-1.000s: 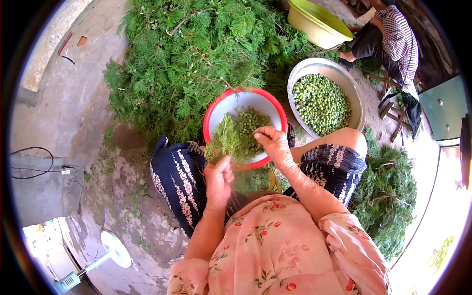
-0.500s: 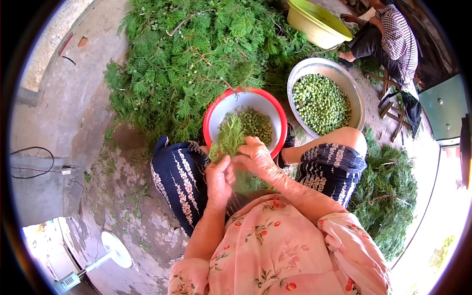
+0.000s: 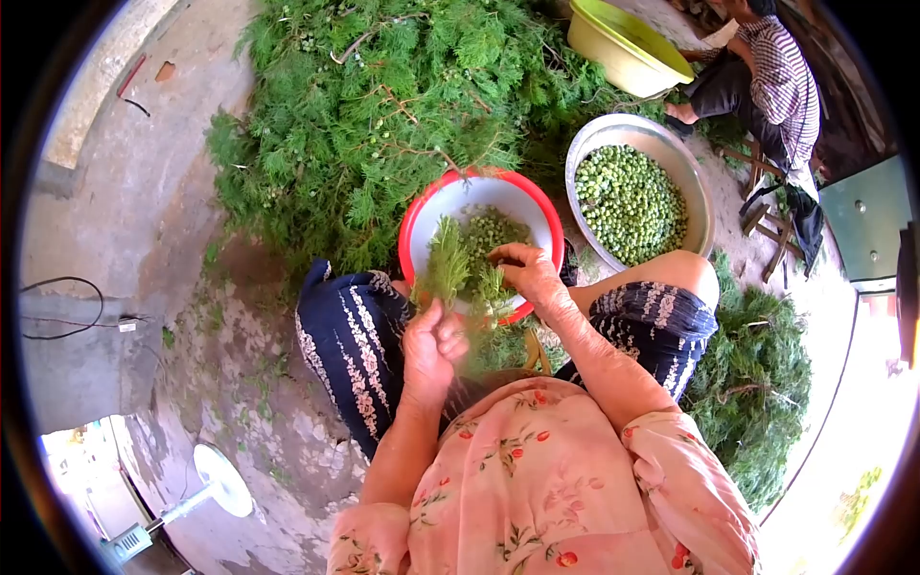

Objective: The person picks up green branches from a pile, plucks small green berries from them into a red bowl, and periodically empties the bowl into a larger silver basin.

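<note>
My left hand [image 3: 436,347] is closed round the lower end of a green sprig [image 3: 448,264], which stands up over the near left of a red-rimmed white basin [image 3: 412,235]. My right hand [image 3: 529,273] is over the basin's right side, fingers bent and close together, by another bit of greenery [image 3: 492,287]; whether it grips this is hard to make out. Small green cones [image 3: 498,230] lie in the basin. To the right, a metal basin [image 3: 698,196] holds many more round green cones [image 3: 628,201].
A big heap of leafy branches [image 3: 355,125] lies beyond the basin, another pile [image 3: 752,383] at the right. A yellow tub [image 3: 613,62] stands at the back, near a seated person [image 3: 781,91] in a checked shirt. A fan [image 3: 225,479] is at the lower left.
My right hand has moved right and slightly up, away from my left hand, and the greenery between them now shows in two parts. My left hand has hardly moved.
</note>
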### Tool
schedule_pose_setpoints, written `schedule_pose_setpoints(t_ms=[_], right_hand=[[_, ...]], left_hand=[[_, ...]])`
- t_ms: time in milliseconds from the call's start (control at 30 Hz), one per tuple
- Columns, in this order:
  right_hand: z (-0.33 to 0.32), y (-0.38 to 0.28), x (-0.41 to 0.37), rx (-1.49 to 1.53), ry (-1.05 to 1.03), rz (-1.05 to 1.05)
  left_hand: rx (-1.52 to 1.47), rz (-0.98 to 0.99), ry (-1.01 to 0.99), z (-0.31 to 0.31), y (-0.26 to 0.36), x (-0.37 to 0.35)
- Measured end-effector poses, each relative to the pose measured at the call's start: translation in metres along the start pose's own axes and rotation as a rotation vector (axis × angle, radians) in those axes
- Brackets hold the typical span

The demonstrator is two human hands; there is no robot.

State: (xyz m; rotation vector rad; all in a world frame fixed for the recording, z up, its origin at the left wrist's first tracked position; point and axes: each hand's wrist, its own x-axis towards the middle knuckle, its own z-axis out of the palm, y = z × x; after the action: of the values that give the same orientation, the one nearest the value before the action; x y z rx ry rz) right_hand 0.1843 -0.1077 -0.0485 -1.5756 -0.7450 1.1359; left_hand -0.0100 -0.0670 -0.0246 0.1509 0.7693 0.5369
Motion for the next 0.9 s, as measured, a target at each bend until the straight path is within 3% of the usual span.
schedule_pose_setpoints(t_ms=[67,167,200,300,433,533,567,633,767,900], right_hand=[[0.002,-0.01,-0.008,0.158,-0.185,0.132],[0.019,-0.027,-0.026,0.502,-0.229,0.176],[0.022,-0.027,-0.025,0.563,-0.269,0.274],[0.027,-0.026,-0.026,0.693,-0.31,0.243],[0.03,-0.025,-0.026,0.752,-0.203,0.237],[0.036,-0.024,-0.024,0.784,0.056,0.331],[0.035,-0.023,-0.015,0.746,0.255,0.342],[0.013,-0.007,-0.005,0.819,0.132,0.257],[0.014,-0.018,-0.013,0.748,-0.096,0.258],[0.035,-0.036,-0.029,0.771,-0.329,0.193]], left_hand=[[-0.024,-0.023,-0.053,0.0,0.001,0.0],[-0.017,-0.066,-0.092,0.002,0.001,0.001],[-0.014,-0.083,-0.086,0.003,0.001,0.001],[0.006,-0.126,-0.098,0.008,0.001,-0.002],[-0.03,-0.163,-0.096,0.003,-0.002,0.0],[-0.138,-0.175,-0.224,-0.003,-0.006,0.005],[-0.159,-0.182,-0.282,-0.004,-0.005,0.003],[-0.198,-0.195,-0.394,-0.007,0.001,0.0],[-0.297,-0.196,-0.281,-0.006,-0.002,-0.003],[-0.164,-0.214,-0.276,0.004,0.001,-0.003]])
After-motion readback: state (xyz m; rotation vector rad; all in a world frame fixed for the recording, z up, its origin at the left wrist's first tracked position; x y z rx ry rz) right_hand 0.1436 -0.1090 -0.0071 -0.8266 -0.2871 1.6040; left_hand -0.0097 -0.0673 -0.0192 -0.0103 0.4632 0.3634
